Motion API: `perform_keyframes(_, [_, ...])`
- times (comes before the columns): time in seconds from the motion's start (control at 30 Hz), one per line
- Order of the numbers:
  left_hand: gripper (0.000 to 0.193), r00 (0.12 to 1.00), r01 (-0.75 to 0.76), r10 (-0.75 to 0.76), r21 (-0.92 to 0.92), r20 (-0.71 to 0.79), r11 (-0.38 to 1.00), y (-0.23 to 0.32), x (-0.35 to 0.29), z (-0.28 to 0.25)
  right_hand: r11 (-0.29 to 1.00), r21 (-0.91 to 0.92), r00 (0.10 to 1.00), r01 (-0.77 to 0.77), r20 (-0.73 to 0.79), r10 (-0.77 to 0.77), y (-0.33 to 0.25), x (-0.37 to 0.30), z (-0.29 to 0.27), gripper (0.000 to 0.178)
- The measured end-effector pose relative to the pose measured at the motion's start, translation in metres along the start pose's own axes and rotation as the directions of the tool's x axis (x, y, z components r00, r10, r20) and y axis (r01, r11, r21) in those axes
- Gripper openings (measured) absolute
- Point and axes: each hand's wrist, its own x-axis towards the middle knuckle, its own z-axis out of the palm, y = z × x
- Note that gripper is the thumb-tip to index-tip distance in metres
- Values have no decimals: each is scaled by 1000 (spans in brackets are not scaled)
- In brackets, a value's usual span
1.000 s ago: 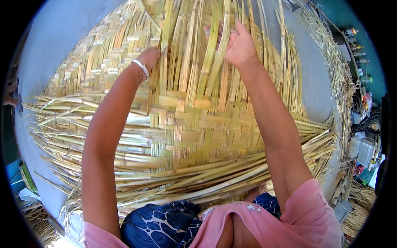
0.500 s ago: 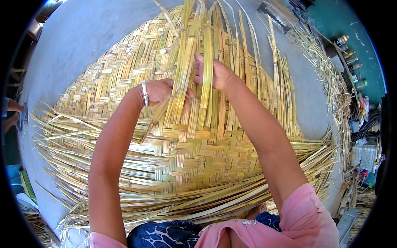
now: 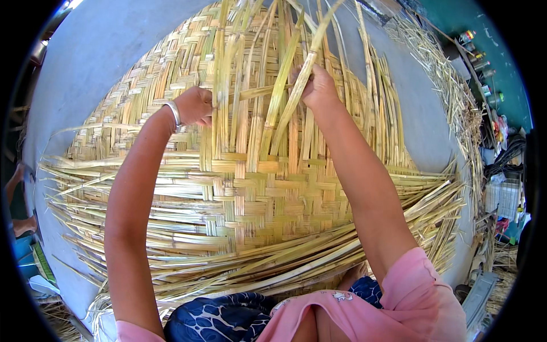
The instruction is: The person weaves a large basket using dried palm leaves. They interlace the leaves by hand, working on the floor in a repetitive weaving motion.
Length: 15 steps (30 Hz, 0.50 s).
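A large woven mat [image 3: 296,214] of split cane lies before me, with long loose strips standing up from its far half. My left hand [image 3: 195,106], a pale bangle on its wrist, is closed at upright cane strips [image 3: 220,74], which partly cover its fingertips. My right hand [image 3: 319,86] is closed around a leaning cane strip [image 3: 297,88] at the right of the upright bunch. Between the hands, a crosswise strip [image 3: 256,93] passes among the uprights; its ends are hidden near my fingers.
A thick band of loose strip ends [image 3: 256,268] curves along the mat's near side. Grey floor [image 3: 85,74] surrounds the mat. Straw scraps [image 3: 441,85] and bottles [image 3: 481,65] lie at the right. Another person's foot [image 3: 24,226] shows at far left.
My hands have moved apart, the left one leftward and the right one slightly up and right. The upright strips have spread out, and a crosswise strip now shows between the hands.
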Motion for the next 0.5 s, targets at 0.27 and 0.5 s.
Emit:
perform_keyframes(0.27, [18,996,61,-76,268,46,962,9,-16,-2,993,85,995,76,-66,-71,-17,-29,-46,14])
perform_keyframes(0.5, [20,969,194,-222,220,108,956,-3,-8,7,984,116,989,133,51,-140,-81,-51,-49,16])
